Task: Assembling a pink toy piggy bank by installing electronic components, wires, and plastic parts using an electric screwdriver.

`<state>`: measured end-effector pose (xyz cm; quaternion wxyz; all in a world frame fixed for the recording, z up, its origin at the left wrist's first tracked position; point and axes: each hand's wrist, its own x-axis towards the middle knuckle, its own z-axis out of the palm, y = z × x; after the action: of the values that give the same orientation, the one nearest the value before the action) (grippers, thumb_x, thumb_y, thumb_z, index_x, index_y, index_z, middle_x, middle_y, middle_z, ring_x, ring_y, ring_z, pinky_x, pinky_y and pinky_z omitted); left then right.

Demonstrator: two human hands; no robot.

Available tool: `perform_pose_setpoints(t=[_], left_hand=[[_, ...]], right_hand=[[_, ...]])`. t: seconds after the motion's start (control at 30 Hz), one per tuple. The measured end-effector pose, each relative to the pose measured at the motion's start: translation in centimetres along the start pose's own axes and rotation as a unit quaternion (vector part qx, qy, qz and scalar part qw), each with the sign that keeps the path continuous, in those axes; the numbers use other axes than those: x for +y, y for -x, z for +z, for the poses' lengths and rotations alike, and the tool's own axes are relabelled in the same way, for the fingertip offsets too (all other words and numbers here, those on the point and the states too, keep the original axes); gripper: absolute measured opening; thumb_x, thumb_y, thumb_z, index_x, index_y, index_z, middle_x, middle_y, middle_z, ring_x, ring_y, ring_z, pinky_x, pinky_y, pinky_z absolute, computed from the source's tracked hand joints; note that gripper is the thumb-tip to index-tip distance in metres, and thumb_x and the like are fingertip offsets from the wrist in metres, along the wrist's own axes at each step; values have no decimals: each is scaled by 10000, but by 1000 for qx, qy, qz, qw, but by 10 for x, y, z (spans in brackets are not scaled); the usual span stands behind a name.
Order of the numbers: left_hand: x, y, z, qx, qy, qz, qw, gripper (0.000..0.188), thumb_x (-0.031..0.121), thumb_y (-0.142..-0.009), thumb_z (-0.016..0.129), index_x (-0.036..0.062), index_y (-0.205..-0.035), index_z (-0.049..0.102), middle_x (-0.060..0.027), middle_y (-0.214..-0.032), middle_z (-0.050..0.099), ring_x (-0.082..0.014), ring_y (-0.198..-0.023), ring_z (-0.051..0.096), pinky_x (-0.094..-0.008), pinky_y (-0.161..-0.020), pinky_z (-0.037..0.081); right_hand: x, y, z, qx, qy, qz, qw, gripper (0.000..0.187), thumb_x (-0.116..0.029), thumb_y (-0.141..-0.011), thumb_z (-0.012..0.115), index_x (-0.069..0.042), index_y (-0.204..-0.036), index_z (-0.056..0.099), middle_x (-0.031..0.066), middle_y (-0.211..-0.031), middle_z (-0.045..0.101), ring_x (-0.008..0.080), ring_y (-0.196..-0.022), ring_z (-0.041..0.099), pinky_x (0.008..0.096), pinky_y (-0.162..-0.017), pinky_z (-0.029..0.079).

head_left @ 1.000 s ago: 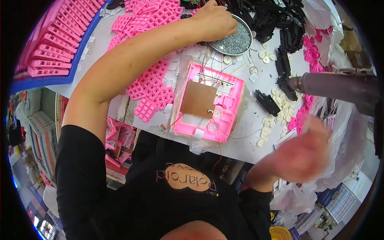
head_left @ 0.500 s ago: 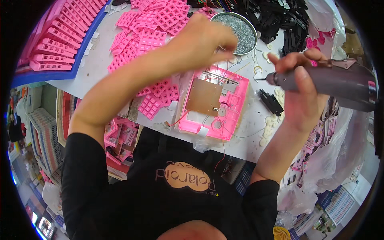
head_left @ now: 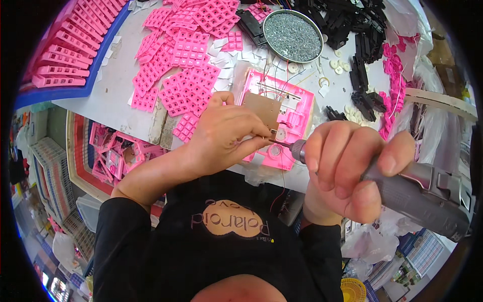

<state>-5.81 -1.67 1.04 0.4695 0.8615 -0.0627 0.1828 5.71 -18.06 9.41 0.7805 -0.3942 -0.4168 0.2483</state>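
Note:
My right hand (head_left: 342, 163) is wrapped round a grey electric screwdriver (head_left: 422, 199), its bit pointing left. The bit's tip meets the fingertips of my left hand (head_left: 224, 133), which is closed in a pinch. Whatever those fingers hold is too small to make out. Both hands are over a pink plastic housing (head_left: 301, 118), lying with its inside up. A brown circuit board (head_left: 264, 108) and thin wires sit in the housing. My left hand covers the housing's near left part.
Behind the housing stands a round tin (head_left: 322, 44) of small metal screws (head_left: 292, 35). Pink keypads (head_left: 191, 48) are heaped at left, near a blue tray (head_left: 95, 83) of pink parts. Black plastic parts (head_left: 359, 75) and small white discs (head_left: 339, 65) lie at right.
My left hand has come down from beside the screw tin to the housing, fingers pinched. My right hand has brought the electric screwdriver nearer and left, its tip now at my left fingers.

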Motion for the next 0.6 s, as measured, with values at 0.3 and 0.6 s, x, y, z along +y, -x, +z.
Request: perform_pose_setpoints(t=[0.3, 0.6], left_hand=[[-5, -1, -1, 14, -35, 62, 997, 222, 106, -709, 846, 151, -828, 663, 46, -751, 647, -151, -663, 575, -388, -772, 330], [-3, -1, -10, -34, -79, 97, 992, 262, 128, -753, 803, 123, -760, 541, 1, -717, 524, -224, -656, 507, -415, -758, 301]], right_hand=[[7, 0, 5, 5, 5, -12, 1000, 278, -188, -931, 660, -192, -1136, 473, -38, -622, 522, 100, -507, 491, 274, -546, 443], [1, 3, -2, 9, 4, 1, 1000, 272, -172, -928, 652, -186, -1134, 475, -35, -628, 522, 100, -520, 494, 282, -587, 458]])
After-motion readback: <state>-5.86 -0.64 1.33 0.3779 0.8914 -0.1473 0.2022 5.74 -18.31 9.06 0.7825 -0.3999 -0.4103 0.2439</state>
